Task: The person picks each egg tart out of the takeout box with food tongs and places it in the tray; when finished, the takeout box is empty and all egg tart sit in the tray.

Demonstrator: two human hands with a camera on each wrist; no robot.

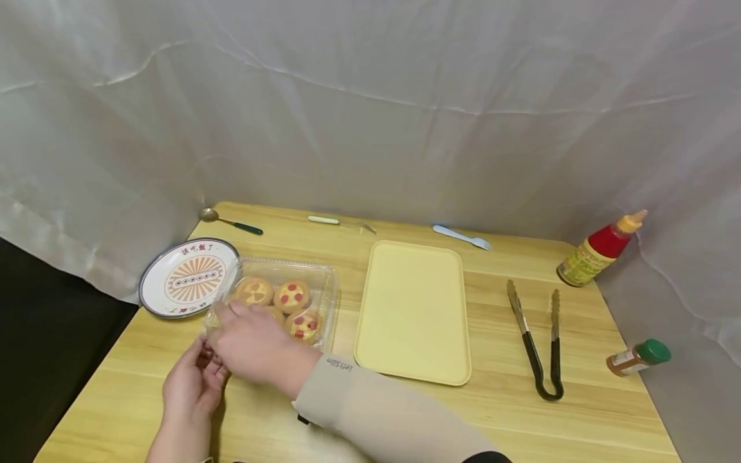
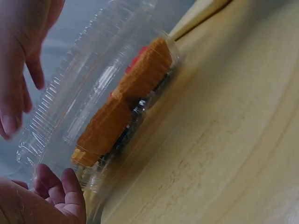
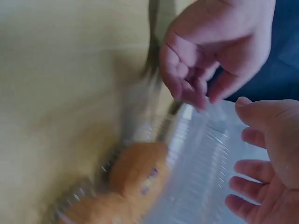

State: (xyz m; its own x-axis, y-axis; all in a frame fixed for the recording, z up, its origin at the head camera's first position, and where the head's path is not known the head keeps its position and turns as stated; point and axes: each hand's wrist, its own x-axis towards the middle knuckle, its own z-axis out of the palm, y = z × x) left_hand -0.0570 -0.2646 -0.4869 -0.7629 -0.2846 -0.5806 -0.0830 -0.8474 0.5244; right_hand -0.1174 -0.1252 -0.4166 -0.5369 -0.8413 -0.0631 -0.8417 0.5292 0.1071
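A clear plastic clamshell box [image 1: 331, 296] stands on the left part of the table. Several round pastries [image 1: 292, 296] with yellow and red tops lie inside it. At its near left corner, my left hand [image 1: 193, 389] pinches the plastic edge between thumb and fingers, as the right wrist view shows. My right hand [image 1: 255, 344] reaches over that same corner and hides part of the box. In the right wrist view, the right hand's fingers [image 3: 254, 189] are spread and relaxed beside the plastic, with nothing between them.
A patterned plate [image 1: 153, 289] lies left of the box, and a yellow tray [image 1: 411, 315] to its right. A spoon [image 1: 231, 223], a fork [image 1: 341, 222] and a blue fork [image 1: 461, 237] line the back. Tongs [image 1: 538, 354], a sauce bottle [image 1: 599, 252] and a green-capped jar [image 1: 639, 357] are at right.
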